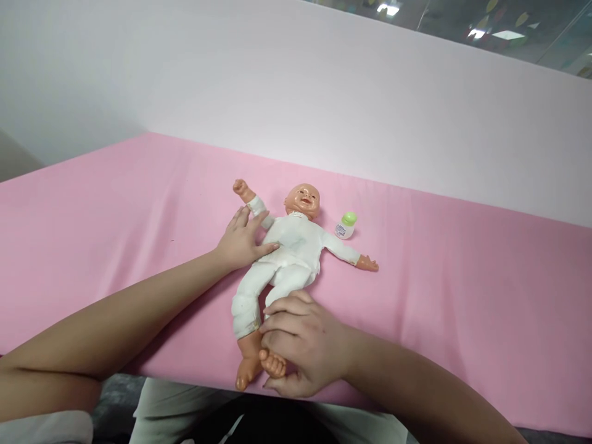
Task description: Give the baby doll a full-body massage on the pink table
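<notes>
We are looking at a doll (290, 246) lying on its back on a pink sheet (462, 283), near the middle of the sheet and toward its near edge. It is wearing a white suit, its head pointing away from us and its bare feet pointing toward us. Both its arms are spreading out to the sides, one raised up beside the head, the other stretching out flat.

Our left hand (241, 240) is lying open and flat on the doll, fingers reaching up along its raised arm and the thumb resting across its side. It is pressing rather than gripping.

Our right hand (303, 345) is curling around one of the doll's legs near the foot, fingers bent over the shin and the toes poking out beside the thumb. The other foot is lying just beside that hand, touching the sheet's near edge.

A small bottle (346, 226) with a green cap is standing upright just beside the doll's head, between the head and the outstretched arm, not touching either hand.

Behind the sheet a pale wall (324, 92) is rising.
</notes>
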The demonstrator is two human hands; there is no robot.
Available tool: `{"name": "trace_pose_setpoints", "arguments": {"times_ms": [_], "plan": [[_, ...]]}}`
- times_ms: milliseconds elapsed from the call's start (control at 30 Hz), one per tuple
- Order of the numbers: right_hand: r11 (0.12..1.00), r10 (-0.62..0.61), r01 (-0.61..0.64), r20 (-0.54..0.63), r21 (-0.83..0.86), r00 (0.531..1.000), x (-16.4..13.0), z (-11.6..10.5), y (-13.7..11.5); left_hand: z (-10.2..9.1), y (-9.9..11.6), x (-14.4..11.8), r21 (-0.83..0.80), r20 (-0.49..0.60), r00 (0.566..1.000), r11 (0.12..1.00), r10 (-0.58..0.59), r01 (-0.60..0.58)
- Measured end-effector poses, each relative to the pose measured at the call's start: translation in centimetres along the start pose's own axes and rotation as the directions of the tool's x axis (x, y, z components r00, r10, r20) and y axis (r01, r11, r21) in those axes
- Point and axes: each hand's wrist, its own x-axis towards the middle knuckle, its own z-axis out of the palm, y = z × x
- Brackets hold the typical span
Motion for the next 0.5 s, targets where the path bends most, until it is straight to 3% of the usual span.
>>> {"name": "trace_pose_setpoints", "arguments": {"times_ms": [100,167,267,400,500], "plan": [[0.993,0.0,-0.02,-0.174,-0.114,0.985,-0.1,-1.2,-0.1,0.1,0.1,-0.4,0.034,-0.104,0.973,0.978,0.208,-0.206],[0.978,0.032,-0.08,-0.241,-0.191,0.97,-0.4,-1.7,0.5,0.3,0.1,-0.5,0.061,-0.142,0.927,0.938,0.348,-0.342],[0.956,0.151,-0.216,-0.298,-0.2,0.943,-0.8,-1.8,2.6,0.4,0.2,-0.5,0.117,-0.117,0.853,0.86,0.509,-0.497],[0.922,0.346,-0.381,-0.3,-0.065,0.889,-1.2,-1.0,5.8,0.0,0.5,-0.6,0.225,-0.003,0.805,0.785,0.593,-0.577],[0.912,0.38,-0.409,-0.335,-0.019,0.862,-1.4,-0.6,7.1,-0.4,0.7,-0.7,0.256,0.062,0.8,0.766,0.596,-0.59]]}}
